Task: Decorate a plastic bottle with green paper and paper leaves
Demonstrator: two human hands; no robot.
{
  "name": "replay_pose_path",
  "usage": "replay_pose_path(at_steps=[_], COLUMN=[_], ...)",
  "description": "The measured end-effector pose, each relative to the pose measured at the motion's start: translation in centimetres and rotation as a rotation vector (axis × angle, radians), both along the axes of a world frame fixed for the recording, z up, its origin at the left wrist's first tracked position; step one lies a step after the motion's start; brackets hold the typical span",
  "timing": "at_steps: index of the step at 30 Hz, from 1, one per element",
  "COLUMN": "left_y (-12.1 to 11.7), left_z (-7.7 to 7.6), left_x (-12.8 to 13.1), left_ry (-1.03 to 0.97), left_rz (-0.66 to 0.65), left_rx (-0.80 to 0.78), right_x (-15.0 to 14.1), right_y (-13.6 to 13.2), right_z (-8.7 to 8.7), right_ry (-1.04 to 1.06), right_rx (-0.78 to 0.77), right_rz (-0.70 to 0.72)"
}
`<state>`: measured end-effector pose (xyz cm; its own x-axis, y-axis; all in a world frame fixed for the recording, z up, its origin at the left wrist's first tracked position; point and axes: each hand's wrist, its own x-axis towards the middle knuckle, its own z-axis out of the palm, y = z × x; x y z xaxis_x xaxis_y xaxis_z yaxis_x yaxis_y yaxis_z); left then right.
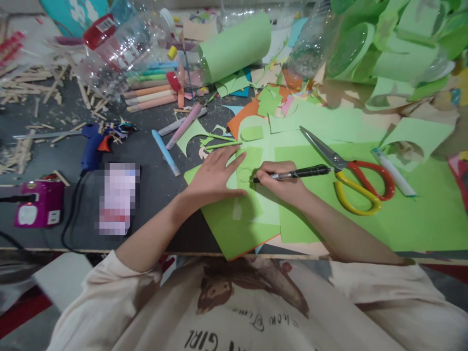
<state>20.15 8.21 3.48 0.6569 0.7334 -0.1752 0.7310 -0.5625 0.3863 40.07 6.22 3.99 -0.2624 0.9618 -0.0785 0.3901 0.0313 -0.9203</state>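
My right hand (280,179) is closed round a black pen (310,171), its tip end low over a piece of green paper (250,163). On that piece a small rounded outline shows, just left of the pen. My left hand (215,173) lies flat with fingers spread, touching the same paper along its left side. Under both lies a larger green sheet (226,229), with an orange edge showing beneath it. A rounded cut green shape (252,133) rests just beyond my fingertips, beside thin rolled green paper sticks (223,145).
Scissors (341,165) with red and yellow handles lie open at right, near a glue tube (393,171). A blue glue gun (92,146), a phone (117,197) and a purple box (39,204) are at left. Plastic bottles (124,48) and a green paper-wrapped cylinder (236,46) stand behind.
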Motion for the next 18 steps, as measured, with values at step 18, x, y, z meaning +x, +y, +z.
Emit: replay_pose_path(at_steps=[18], left_y=[-0.09], left_z=[-0.61], left_x=[-0.26], left_ry=[-0.062], left_rz=[0.031], left_rx=[0.011], right_x=[0.29], right_y=[0.16], right_z=[-0.46], right_ry=[0.163], right_rx=[0.046], right_rz=[-0.213])
